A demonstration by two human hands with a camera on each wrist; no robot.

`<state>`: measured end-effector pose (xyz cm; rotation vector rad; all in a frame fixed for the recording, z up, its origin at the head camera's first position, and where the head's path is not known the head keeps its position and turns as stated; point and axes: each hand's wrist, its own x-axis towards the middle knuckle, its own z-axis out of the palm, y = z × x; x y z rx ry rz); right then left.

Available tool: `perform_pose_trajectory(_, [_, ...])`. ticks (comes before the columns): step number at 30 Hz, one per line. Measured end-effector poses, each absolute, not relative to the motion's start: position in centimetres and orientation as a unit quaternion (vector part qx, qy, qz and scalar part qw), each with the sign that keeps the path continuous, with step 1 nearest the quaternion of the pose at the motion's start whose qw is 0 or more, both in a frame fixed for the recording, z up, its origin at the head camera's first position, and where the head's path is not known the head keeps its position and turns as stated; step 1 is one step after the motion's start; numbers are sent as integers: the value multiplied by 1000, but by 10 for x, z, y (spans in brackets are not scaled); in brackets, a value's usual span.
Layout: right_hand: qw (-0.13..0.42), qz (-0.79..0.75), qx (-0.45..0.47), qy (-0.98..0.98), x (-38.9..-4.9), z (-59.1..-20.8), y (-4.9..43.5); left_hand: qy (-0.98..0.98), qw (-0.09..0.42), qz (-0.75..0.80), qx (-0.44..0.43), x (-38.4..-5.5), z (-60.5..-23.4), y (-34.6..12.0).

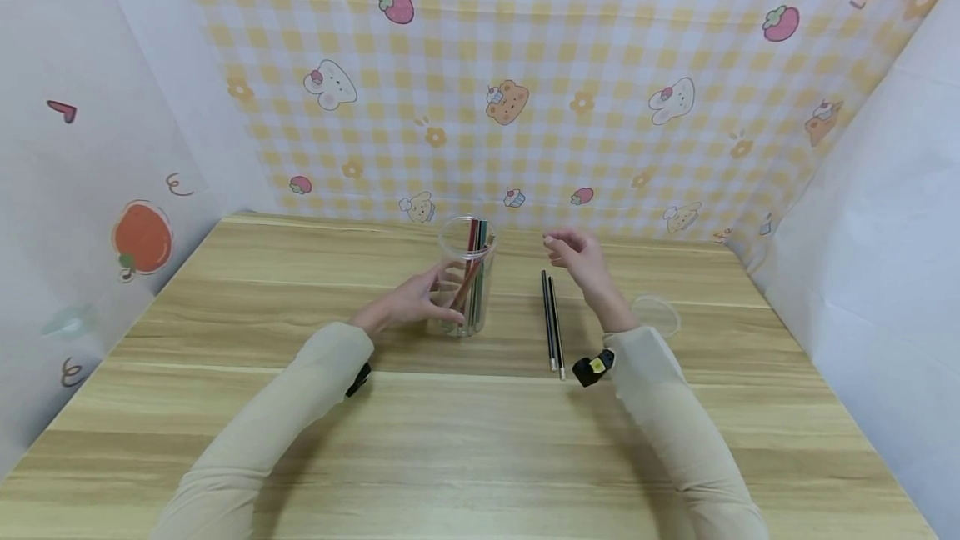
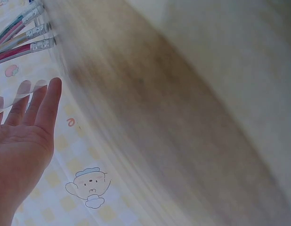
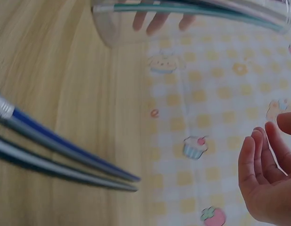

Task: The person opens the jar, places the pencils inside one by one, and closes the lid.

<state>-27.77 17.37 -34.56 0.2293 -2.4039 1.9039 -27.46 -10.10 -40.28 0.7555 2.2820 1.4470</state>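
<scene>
A clear jar (image 1: 483,294) stands upright on the table with several pencils (image 1: 474,273) inside. My left hand (image 1: 416,298) grips its left side, thumb in front and fingers behind the clear wall. Erasers show on the pencils' ends in the left wrist view. To the right, my right hand (image 1: 581,261) hovers with loosely bent fingers and nothing in them. Two dark pencils (image 1: 553,323) with white erasers lie side by side on the table between the jar and my right forearm; the right wrist view shows blue and green on their sides.
A round clear lid (image 1: 663,315) lies on the wooden table (image 1: 465,448), partly behind my right wrist. Yellow checked cloth (image 1: 480,148) hangs along the table's back edge, and pale sheets flank both sides.
</scene>
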Motion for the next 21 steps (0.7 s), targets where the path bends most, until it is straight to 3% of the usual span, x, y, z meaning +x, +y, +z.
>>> perform_pose_trajectory(15, [-83, 611, -15, -787, -293, -379, 198, 803, 169, 508, 262, -275, -402, -101])
perform_pose_trajectory(21, [-98, 574, -3, -813, -297, -391, 203, 803, 169, 508, 262, -275, -403, -101])
